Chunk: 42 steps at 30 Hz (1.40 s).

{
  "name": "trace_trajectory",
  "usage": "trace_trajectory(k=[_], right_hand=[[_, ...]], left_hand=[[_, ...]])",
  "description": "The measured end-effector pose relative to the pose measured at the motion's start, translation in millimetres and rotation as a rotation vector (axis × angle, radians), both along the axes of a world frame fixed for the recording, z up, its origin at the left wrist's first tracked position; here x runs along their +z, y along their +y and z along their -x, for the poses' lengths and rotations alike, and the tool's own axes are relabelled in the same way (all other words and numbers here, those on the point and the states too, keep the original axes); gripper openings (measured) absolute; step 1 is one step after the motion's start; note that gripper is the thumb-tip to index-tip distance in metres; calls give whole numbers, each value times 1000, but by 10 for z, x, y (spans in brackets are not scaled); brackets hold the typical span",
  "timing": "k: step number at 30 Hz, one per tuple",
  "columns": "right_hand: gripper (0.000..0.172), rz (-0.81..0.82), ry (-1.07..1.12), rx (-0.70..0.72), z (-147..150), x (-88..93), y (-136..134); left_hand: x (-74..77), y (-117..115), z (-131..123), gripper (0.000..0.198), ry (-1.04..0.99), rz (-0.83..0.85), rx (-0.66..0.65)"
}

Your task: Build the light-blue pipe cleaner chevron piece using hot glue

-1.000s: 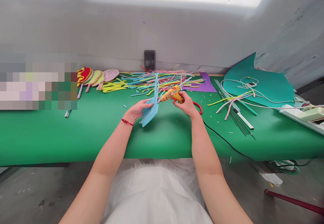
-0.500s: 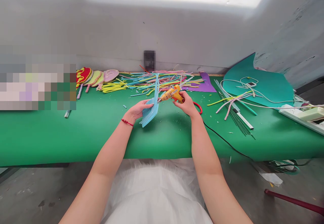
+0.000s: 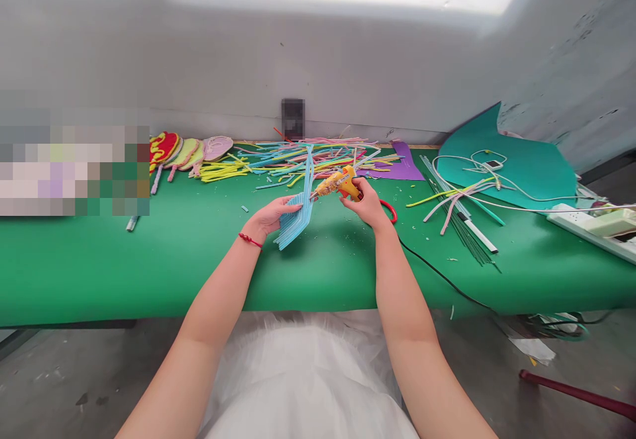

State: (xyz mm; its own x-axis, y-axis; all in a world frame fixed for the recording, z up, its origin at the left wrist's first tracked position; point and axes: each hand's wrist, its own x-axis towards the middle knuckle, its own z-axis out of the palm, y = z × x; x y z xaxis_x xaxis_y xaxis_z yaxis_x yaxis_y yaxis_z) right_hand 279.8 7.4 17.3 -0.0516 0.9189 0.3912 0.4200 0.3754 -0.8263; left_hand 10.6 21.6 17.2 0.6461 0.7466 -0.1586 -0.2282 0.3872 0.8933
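My left hand (image 3: 271, 216) grips a light blue piece made of pipe cleaners laid side by side (image 3: 298, 214), held tilted above the green table (image 3: 149, 260). A loose blue strand rises from its top. My right hand (image 3: 366, 204) is closed round a yellow and orange hot glue gun (image 3: 339, 184). The gun's nozzle points left and touches the upper right edge of the blue piece. A black cord (image 3: 437, 273) runs from the gun over the table's front edge.
A heap of coloured pipe cleaners (image 3: 318, 154) lies behind my hands. Finished fan shapes (image 3: 189, 151) lie at the back left, purple foam (image 3: 402, 167) and a teal foam sheet (image 3: 517, 161) at the right, with green wires (image 3: 462, 220), white cables and a power strip (image 3: 591, 227).
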Motion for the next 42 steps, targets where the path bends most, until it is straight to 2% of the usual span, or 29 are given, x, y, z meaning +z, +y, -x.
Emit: trace_trajectory(k=[12, 22, 42], right_hand=[[43, -4, -5, -18, -22, -26, 24], [41, 9, 25, -19, -23, -6, 20], [42, 4, 29, -41, -49, -42, 49]], left_hand=[[17, -14, -6, 43, 23, 0, 2], [39, -33, -24, 38, 24, 20, 5], [72, -56, -28, 43, 42, 10, -7]])
